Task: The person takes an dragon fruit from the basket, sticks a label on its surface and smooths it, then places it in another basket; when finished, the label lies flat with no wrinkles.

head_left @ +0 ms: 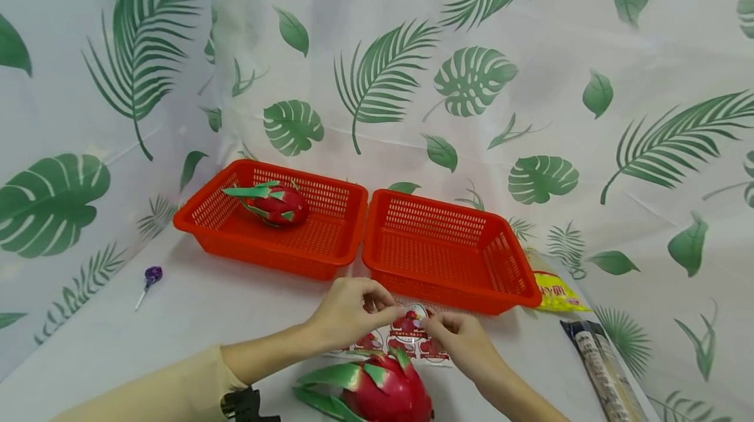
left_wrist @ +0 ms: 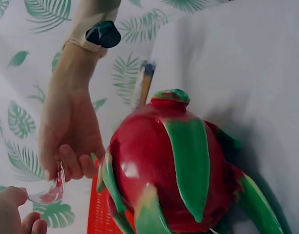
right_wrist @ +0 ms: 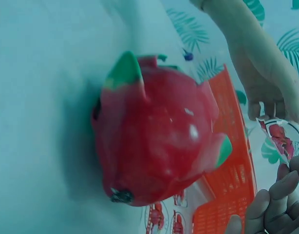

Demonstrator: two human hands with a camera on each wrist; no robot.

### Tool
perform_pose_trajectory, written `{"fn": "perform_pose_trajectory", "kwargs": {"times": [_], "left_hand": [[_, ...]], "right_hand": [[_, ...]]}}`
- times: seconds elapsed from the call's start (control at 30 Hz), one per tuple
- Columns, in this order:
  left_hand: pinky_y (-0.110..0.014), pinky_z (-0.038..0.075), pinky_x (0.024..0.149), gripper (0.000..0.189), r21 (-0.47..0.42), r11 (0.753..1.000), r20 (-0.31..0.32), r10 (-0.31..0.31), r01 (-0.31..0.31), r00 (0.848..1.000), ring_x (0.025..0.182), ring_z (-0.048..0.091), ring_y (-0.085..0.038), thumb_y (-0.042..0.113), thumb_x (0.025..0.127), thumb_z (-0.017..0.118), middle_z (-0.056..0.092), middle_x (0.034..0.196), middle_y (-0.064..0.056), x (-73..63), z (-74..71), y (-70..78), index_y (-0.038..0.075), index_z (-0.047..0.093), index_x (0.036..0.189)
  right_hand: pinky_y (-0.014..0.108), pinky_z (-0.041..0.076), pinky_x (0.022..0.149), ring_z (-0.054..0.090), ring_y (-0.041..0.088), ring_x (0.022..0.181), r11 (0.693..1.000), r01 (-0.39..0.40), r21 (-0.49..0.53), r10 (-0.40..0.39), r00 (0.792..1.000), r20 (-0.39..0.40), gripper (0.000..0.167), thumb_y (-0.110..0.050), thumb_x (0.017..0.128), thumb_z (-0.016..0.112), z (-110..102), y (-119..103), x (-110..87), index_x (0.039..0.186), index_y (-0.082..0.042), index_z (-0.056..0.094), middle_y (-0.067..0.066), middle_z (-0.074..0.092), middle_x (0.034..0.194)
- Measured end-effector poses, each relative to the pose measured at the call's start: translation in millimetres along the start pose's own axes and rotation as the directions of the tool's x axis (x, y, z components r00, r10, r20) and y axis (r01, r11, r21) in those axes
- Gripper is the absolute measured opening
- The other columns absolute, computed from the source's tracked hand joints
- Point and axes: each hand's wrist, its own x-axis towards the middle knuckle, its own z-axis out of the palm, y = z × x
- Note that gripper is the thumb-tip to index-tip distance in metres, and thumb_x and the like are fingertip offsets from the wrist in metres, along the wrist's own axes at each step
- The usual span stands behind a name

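Note:
Between my two hands is a round clear sticker (head_left: 415,312) with a dragon fruit picture. My left hand (head_left: 352,309) pinches its left edge, and my right hand (head_left: 462,341) pinches its right edge. In the right wrist view the sticker (right_wrist: 282,139) is bent slightly between the fingers. Below the hands lies a sheet of matching stickers (head_left: 370,342), partly covered by the hands and the fruit. A red dragon fruit (head_left: 391,390) with green scales rests on the table just in front of me; it looms large in both wrist views.
Two red plastic baskets stand side by side: the left basket (head_left: 265,258) holds another dragon fruit (head_left: 283,205), and the right basket (head_left: 436,291) is beside it. A purple lollipop (head_left: 153,275) lies at left. A yellow packet (head_left: 556,292) and a long wrapped package (head_left: 597,363) lie at right.

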Motion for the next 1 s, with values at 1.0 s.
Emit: {"fn": "perform_pose_trajectory", "kwargs": {"times": [1.0], "left_hand": [[-0.018,0.035,0.041,0.016,0.267,0.963,0.258,-0.1,0.029,0.961,0.047,0.044,0.0,0.034,0.082,0.071,0.046,0.047,0.019,-14.8,31.0,31.1,0.025,0.068,0.069]], "right_hand": [[0.02,0.034,0.048,0.049,0.011,0.059,0.99,0.112,-0.08,-0.082,0.945,0.316,0.033,-0.031,0.09,0.064,-15.8,51.8,-26.1,0.072,-0.003,0.066,0.002,0.056,0.057]]}}
